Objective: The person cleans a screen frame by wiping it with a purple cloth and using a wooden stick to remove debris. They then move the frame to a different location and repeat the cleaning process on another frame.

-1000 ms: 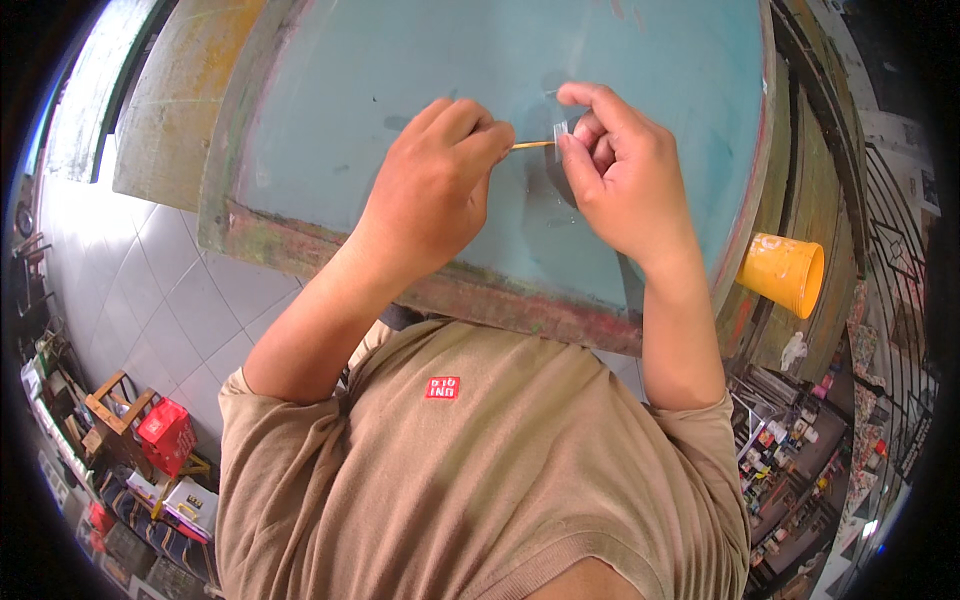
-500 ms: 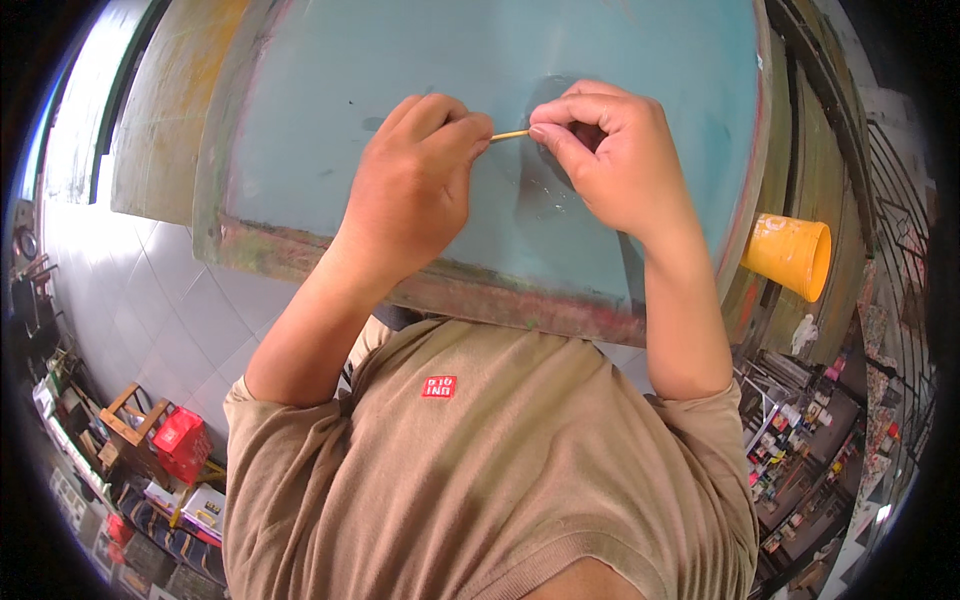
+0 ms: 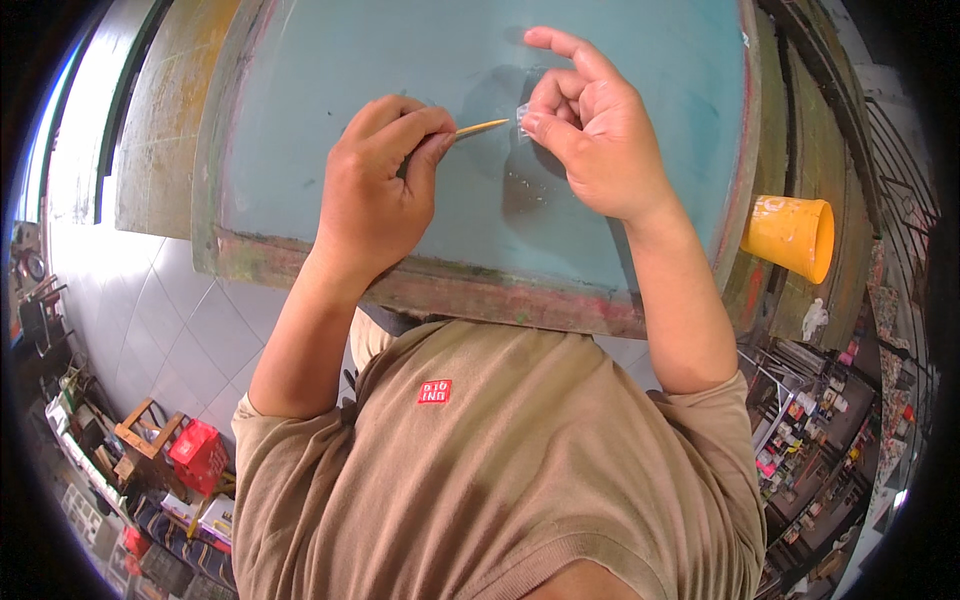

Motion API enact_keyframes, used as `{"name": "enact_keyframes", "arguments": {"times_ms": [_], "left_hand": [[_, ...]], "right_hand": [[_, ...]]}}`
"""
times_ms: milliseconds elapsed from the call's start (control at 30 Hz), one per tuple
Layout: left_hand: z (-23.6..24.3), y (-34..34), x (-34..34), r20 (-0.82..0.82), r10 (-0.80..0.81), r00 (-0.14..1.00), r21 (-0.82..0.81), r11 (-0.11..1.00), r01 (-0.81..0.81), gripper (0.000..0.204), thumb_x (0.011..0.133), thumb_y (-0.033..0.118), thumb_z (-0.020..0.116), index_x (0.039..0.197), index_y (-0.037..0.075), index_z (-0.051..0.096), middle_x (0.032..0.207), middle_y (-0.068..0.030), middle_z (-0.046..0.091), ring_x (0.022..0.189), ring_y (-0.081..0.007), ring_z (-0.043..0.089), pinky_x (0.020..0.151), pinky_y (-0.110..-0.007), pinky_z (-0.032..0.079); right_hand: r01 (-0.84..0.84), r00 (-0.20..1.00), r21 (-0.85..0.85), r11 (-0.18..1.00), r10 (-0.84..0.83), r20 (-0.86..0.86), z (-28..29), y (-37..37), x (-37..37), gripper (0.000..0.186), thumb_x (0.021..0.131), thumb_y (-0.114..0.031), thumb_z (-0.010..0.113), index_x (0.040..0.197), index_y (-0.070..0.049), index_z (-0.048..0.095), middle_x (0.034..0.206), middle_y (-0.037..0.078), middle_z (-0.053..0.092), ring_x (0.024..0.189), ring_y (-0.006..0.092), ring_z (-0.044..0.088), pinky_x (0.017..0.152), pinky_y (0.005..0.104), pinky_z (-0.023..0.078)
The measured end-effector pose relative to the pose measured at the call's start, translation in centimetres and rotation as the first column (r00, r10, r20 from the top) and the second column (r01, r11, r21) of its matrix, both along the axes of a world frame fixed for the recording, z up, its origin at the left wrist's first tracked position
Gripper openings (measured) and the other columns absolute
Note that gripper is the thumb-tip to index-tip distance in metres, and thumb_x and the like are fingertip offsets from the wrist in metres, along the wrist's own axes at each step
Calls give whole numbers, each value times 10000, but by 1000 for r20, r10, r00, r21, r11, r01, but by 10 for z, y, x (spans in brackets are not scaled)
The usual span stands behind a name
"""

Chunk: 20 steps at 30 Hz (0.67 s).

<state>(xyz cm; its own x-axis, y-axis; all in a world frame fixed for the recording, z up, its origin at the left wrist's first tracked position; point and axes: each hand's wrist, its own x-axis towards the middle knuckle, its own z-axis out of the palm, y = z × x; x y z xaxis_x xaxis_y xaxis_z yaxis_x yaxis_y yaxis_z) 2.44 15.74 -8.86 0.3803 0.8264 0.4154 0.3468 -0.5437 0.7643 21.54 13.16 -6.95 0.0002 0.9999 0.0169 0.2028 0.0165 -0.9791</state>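
A thin pale wooden stick (image 3: 485, 128), like a toothpick, is pinched between the thumb and fingers of my left hand (image 3: 378, 195). Its pointed end aims right, toward a small clear scrap of plastic film or tape (image 3: 523, 118). That scrap is pinched by the thumb and a finger of my right hand (image 3: 612, 145), whose outer fingers are raised. The tip and the film are close together; whether they touch I cannot tell. Both hands hover over a blue-green screen (image 3: 340, 60), where tiny white crumbs (image 3: 530, 190) show below the film.
A worn, paint-stained frame (image 3: 440, 290) edges the screen. On wooden planks at its right, a yellow plastic cup (image 3: 785, 235) lies tipped over beside a crumpled white scrap (image 3: 815, 320). A red bag (image 3: 198, 455) and a wooden stool (image 3: 150, 430) stand on the tiled floor at lower left.
My hands have moved apart, and the right one has turned and lifted its outer fingers. The stick's pointed end has come free of the right hand, and the clear scrap now shows there.
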Motion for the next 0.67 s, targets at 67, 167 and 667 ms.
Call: {"name": "enact_keyframes", "arguments": {"times_ms": [67, 167, 667], "left_hand": [[0, 0, 0, 1, 13, 1000, 10, 1000, -13, 70, 787, -24, 608, 841, 10, 636, 770, -103, 594, 689, -261, 559, 613, -331, 450], [0, -1, 3, -3, 50, 999, 46, 998, -49, 73, 780, -24, 616, 838, 13, 639, 770, -102, 596, 686, -259, 564, 608, -330, 451], [1, 1, 1, -61, -103, 993, 100, 989, 109, 127, 740, -36, 636, 838, 41, 662, 792, -70, 598, 731, -245, 557, 631, -325, 454]], "right_hand": [[19, 1000, 0, 1000, -19, -8, -1, 0, 0, 451, 788, 45, 547, 1229, 19, 457, 668, -16, 489, 590, 51, 432, 581, 217, 402], [27, 999, -6, 1000, -27, -41, -3, -1, 1, 448, 788, 41, 550, 1223, 40, 448, 673, -12, 492, 606, 51, 442, 587, 214, 404], [1, 988, -17, 1000, -4, -154, -4, 0, 5, 443, 788, 31, 551, 1213, 51, 427, 694, 8, 511, 653, 67, 496, 623, 221, 425]]}}
